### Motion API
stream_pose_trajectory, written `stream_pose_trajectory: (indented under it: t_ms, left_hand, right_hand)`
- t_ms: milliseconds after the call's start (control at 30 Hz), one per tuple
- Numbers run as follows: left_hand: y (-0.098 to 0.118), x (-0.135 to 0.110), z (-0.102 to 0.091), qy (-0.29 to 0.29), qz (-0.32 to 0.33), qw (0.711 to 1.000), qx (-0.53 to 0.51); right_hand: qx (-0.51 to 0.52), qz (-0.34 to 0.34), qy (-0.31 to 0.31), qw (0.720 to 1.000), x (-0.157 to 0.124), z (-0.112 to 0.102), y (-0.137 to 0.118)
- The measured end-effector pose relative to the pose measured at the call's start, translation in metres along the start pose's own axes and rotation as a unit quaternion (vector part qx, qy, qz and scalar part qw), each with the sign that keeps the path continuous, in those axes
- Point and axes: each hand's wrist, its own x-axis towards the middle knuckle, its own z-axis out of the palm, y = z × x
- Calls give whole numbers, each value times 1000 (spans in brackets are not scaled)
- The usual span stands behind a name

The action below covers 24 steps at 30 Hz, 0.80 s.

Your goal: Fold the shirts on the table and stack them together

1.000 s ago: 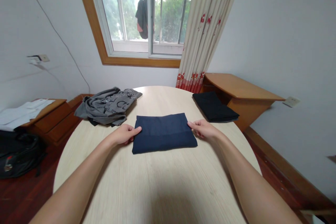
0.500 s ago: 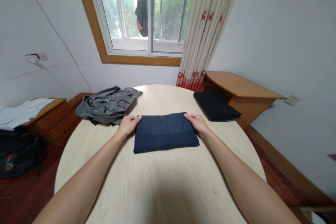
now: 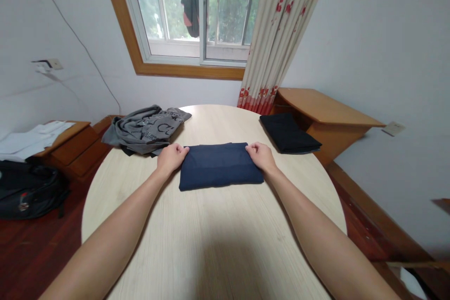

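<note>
Squarely before you, a flat rectangle of folded navy-blue cloth (image 3: 221,168) lies on a round, pale wood-grain table (image 3: 168,234), your bare left hand (image 3: 171,158) at its far left corner and your right hand (image 3: 262,155) at its far right. On each side your thumb and curled fingers are closed together, pinching the corner layers.

The cloth looks light, soft and pliable, with nothing fragile about it; its smooth, matte face may let one layer slide over another. Expect little stiffness beyond what the folds lend it, and a likely sag in the middle when held by the corners alone. The two far corners make sound holds, provided your pinch takes in every layer; the side edges would serve too.

Hidden from you are your fingertips beneath the thumbs, the underside of the cloth and the number of layers within the folds. Its dark colour swallows seams, so the kind of garment is hard to tell. At far left, a crumpled grey garment with black lettering (image 3: 147,129) bunches over dark fabric that barely shows; its print is only partly readable. At far right, a folded stack of black cloth (image 3: 290,133) keeps its layers equally obscure. Your forearms are cut off by the near edge.
</note>
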Motion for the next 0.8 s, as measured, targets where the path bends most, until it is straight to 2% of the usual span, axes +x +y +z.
stream_pose_trajectory:
  t_ms: [67,133,167,233,300,367,433,800]
  left_hand:
    - [13,-10,-7,50,35,998,34]
    - [29,-23,-9,88,131,986,53]
    - [38,-31,-8,84,189,977,52]
    - [53,-46,1,30,285,957,47]
    - [62,-58,15,-26,325,943,66]
    - [64,-64,28,-69,323,940,92]
    - [61,-66,38,-90,306,941,111]
    - [52,-58,46,-103,266,948,139]
  right_hand:
    - [-26,-33,42,998,-8,-9,-15]
    - [-46,-105,63,991,-20,-14,-35]
    - [-53,-153,49,986,-26,-14,-45]
    - [-67,-247,-23,966,-39,-6,-62]
    - [-98,-296,-104,944,-48,7,-71]
    - [-132,-304,-161,930,-52,19,-72]
    - [-152,-297,-188,924,-52,28,-69]
    - [-197,-272,-207,919,-47,34,-64]
